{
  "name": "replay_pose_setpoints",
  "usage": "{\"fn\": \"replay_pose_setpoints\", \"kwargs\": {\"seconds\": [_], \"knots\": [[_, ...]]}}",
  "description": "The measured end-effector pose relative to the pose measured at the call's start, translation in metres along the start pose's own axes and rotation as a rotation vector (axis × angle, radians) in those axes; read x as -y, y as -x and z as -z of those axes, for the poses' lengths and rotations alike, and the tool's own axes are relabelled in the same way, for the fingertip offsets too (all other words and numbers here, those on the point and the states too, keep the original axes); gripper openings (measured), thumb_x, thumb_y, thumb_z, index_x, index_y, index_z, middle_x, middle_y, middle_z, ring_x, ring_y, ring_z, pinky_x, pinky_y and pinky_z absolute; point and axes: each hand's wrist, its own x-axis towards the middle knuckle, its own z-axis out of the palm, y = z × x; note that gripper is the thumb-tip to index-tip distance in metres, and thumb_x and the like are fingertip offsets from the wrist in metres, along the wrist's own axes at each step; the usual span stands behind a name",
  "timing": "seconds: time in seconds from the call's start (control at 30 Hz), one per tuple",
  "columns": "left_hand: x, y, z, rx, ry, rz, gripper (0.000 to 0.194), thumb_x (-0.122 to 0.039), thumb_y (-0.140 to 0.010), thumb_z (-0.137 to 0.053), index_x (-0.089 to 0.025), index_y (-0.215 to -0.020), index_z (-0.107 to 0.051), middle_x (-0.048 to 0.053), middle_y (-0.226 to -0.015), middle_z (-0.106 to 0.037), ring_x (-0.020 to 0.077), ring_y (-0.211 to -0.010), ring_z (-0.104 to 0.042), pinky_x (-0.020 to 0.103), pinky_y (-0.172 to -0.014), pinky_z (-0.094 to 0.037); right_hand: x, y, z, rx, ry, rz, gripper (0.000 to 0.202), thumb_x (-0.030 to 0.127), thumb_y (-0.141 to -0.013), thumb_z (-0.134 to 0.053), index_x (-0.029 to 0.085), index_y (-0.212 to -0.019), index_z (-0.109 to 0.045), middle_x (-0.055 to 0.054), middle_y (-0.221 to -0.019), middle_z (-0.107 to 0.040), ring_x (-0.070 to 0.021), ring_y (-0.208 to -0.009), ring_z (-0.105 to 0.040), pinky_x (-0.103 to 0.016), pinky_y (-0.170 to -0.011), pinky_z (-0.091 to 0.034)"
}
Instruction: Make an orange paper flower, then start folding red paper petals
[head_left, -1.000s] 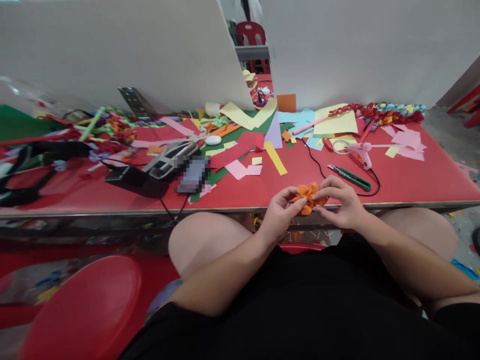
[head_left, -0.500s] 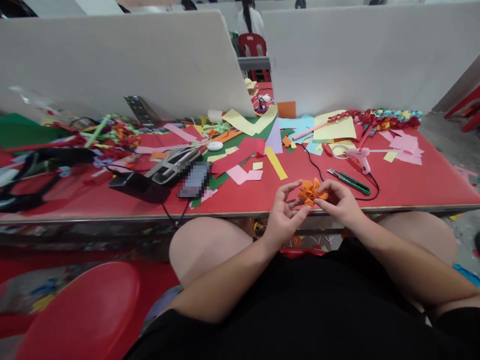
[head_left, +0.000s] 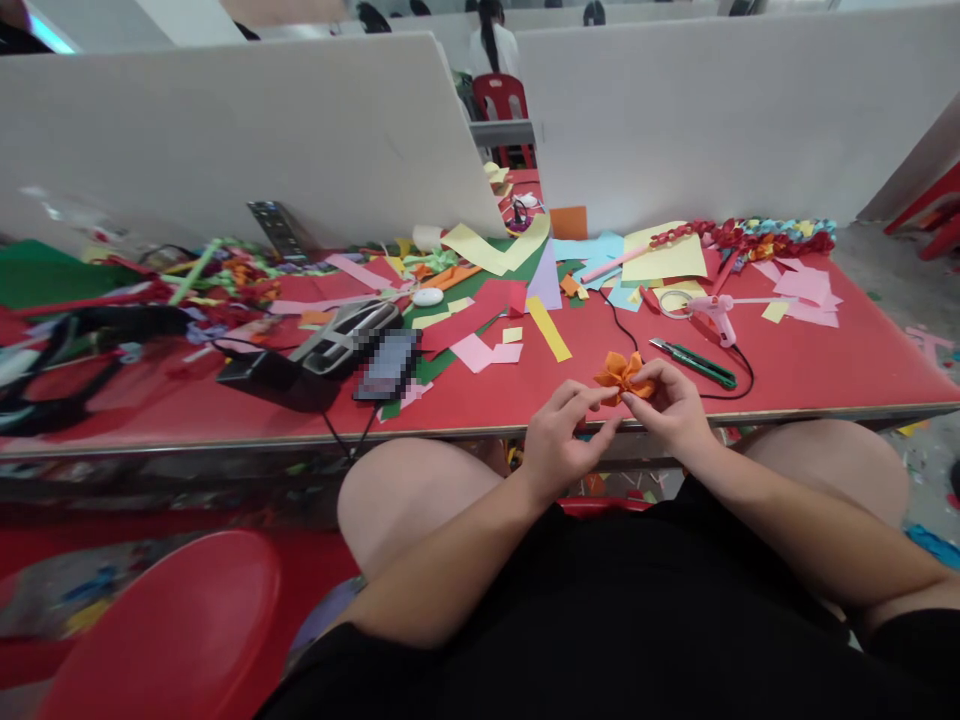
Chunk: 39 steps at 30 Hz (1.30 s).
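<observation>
1. Orange folded-paper flower (head_left: 618, 370), above the near edge of the red-topped table (head_left: 495, 402), looked mostly shaped to me.
2. Right hand (head_left: 673, 405) pinched it; left hand (head_left: 562, 432), fingers parted, was at its edge.
3. Pink plastic glue gun (head_left: 716, 318) lay unheld; what remained, I couldn't tell.

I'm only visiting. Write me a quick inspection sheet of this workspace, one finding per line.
Surface: red table, paper strewn over it.
Thing in hand: orange flower.
Clutter: coloured paper pieces, green cutter, pink glue gun, phone-like device.
Hands: right hand pinches the orange flower; left hand beside it, spread, contact unclear.
Cables: black cord curves from the pink glue gun past the green cutter.
Surroundings: white boards behind, red stool at left, person beyond.
</observation>
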Motion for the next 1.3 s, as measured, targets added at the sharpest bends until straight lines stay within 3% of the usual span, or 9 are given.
{"fn": "replay_pose_setpoints", "kwargs": {"seconds": [0.17,0.5,0.57,0.63,0.73,1.0,1.2,1.3], "knots": [[-0.001,0.004,-0.004,-0.009,0.01,-0.008,0.039,-0.032,-0.102,-0.083,-0.027,-0.14,-0.079,0.007,-0.118,-0.075,0.0135,-0.081,-0.068,0.025,-0.069,-0.06,0.0,0.002,-0.001,-0.035,0.085,0.102,0.029,0.051,-0.099,-0.087,0.026,-0.103,-0.072,-0.003,-0.097,-0.07,-0.0196,-0.087,-0.071,-0.034,-0.078,-0.061],[0.0,0.004,-0.003,0.013,0.08,0.062,0.04,-0.026,-0.101,-0.082,-0.028,-0.141,-0.079,0.003,-0.11,-0.07,0.0078,-0.066,-0.053,0.024,-0.066,-0.058,0.01,0.003,-0.001,-0.021,0.209,0.169,0.019,0.044,-0.1,-0.085,0.027,-0.107,-0.077,-0.006,-0.1,-0.074,-0.0228,-0.092,-0.072,-0.038,-0.079,-0.062],[0.0,0.005,-0.004,0.016,0.109,0.095,0.039,-0.027,-0.1,-0.083,-0.028,-0.139,-0.08,0.006,-0.118,-0.068,0.0101,-0.076,-0.062,0.023,-0.066,-0.059,0.011,0.005,-0.002,-0.018,0.215,0.175,0.018,0.044,-0.1,-0.085,0.028,-0.106,-0.078,-0.006,-0.1,-0.073,-0.0239,-0.093,-0.073,-0.039,-0.079,-0.063],[-0.001,0.007,-0.006,-0.003,0.143,0.114,0.035,-0.026,-0.099,-0.084,-0.027,-0.133,-0.08,0.011,-0.135,-0.065,0.0183,-0.103,-0.073,0.023,-0.07,-0.065,0.011,0.006,-0.003,-0.02,0.213,0.18,0.017,0.043,-0.1,-0.085,0.028,-0.104,-0.078,-0.007,-0.1,-0.073,-0.0246,-0.094,-0.073,-0.039,-0.078,-0.063],[-0.002,0.008,-0.008,-0.028,0.176,0.11,0.03,-0.026,-0.101,-0.083,-0.026,-0.13,-0.079,0.015,-0.159,-0.058,0.0281,-0.132,-0.073,0.034,-0.084,-0.073,0.013,0.008,-0.004,-0.026,0.183,0.183,0.017,0.042,-0.1,-0.085,0.028,-0.105,-0.078,-0.008,-0.101,-0.074,-0.0249,-0.095,-0.073,-0.039,-0.078,-0.064],[0.001,0.008,-0.006,-0.062,0.117,0.041,0.019,-0.032,-0.104,-0.082,-0.026,-0.123,-0.081,0.015,-0.166,-0.059,0.0302,-0.138,-0.072,0.042,-0.097,-0.073,0.015,0.015,-0.008,0.036,0.072,0.162,0.031,0.051,-0.096,-0.089,0.028,-0.112,-0.075,-0.007,-0.105,-0.072,-0.0256,-0.098,-0.074,-0.042,-0.086,-0.067],[0.005,0.007,-0.004,-0.099,0.065,-0.02,0.019,-0.033,-0.105,-0.082,-0.027,-0.123,-0.082,0.014,-0.166,-0.059,0.0299,-0.138,-0.072,0.053,-0.118,-0.066,0.011,0.018,-0.011,0.032,0.085,0.176,0.028,0.047,-0.098,-0.087,0.029,-0.116,-0.075,-0.008,-0.108,-0.071,-0.0264,-0.099,-0.073,-0.043,-0.086,-0.067],[0.006,0.007,-0.005,-0.107,0.056,-0.043,0.019,-0.034,-0.105,-0.081,-0.027,-0.123,-0.082,0.014,-0.165,-0.06,0.0299,-0.139,-0.071,0.052,-0.118,-0.066,0.012,0.018,-0.011,0.036,0.075,0.18,0.026,0.046,-0.099,-0.087,0.029,-0.116,-0.075,-0.009,-0.108,-0.071,-0.0266,-0.1,-0.073,-0.043,-0.085,-0.067]]}}
